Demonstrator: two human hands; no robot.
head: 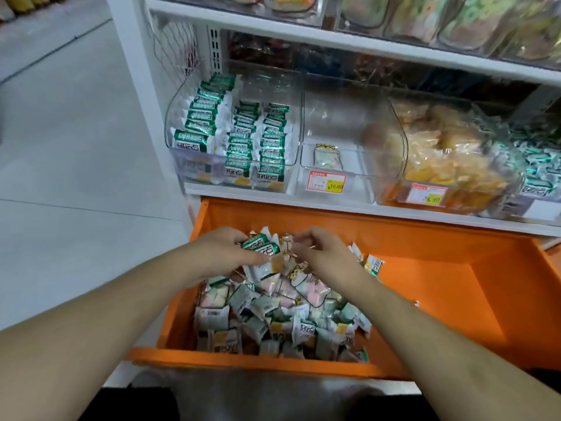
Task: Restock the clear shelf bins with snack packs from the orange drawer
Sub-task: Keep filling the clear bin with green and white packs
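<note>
Shelf unit: white shelving point(358, 208) fills the upper half; its top shelf and right side are cut off by the frame, and the packs up there are too blurred to identify.
Orange drawer: the orange drawer point(455, 287) is pulled open below the bottom shelf; its right end runs out of view.
Snack packs: a loose heap of snack packs point(273, 317) fills the drawer's left part, green-and-white ones mixed with pastel ones; the print is unreadable.
Left bin: the clear bin point(182, 129) at the shelf's left end holds neat rows of green-and-white packs.
Middle bin: the next bin point(343, 117) holds one pastel pack point(328, 157) near its front wall.
Right bins: a bin of yellow-orange snacks point(440, 156) follows; the one beyond it is cropped.
Price tags: tags point(326, 181) sit on the bin fronts; digits are partly legible.
Left hand: the left hand point(218, 253) grips a small bunch of green-and-white packs point(261, 246) over the heap's back-left part.
Right hand: the right hand point(321, 253) has curled fingers pinching a pastel pack point(287, 243) just beside that bunch; the fingertips are hidden.
</note>
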